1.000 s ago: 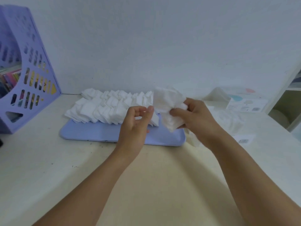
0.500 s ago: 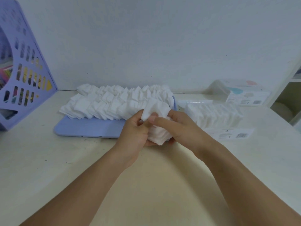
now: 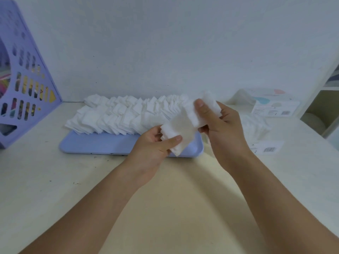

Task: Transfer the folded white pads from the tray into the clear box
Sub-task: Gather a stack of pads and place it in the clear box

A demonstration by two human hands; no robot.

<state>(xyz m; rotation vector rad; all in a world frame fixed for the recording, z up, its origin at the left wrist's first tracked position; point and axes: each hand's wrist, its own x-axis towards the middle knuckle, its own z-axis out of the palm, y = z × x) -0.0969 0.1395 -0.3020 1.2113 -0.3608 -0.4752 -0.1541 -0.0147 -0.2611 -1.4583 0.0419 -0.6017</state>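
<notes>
**A:** What stood around the hands, and did anything block the view?

**B:** A purple file holder (image 3: 27, 85) stood at the table's left edge against the wall. At the right edge was a shelf unit (image 3: 322, 107), with a printed carton (image 3: 275, 107) near the back right corner. The right hand (image 3: 222, 129) covered part of the clear box (image 3: 255, 125), which sat just beside the tray's right end; the box was blurred, though white pads showed inside it.

**A:** And the surface and room?

**B:** A pale cream table (image 3: 174, 198), slightly speckled with dark marks, met a plain white wall (image 3: 165, 43).

**A:** Where were the pads?

**B:** Most lay in overlapping rows on the blue tray (image 3: 99, 145), filling its back part; that was the pile of pads (image 3: 124, 116). A small stack of pads (image 3: 187, 123) was lifted above the tray's right end, held between both hands.

**A:** How did the fingers hold it?

**B:** The left hand (image 3: 154, 149) pinched the stack's lower end, thumb on the front, fingers curled behind. The right hand gripped the upper end, thumb on top, fingers wrapped underneath. The stack fanned slightly between them.
</notes>
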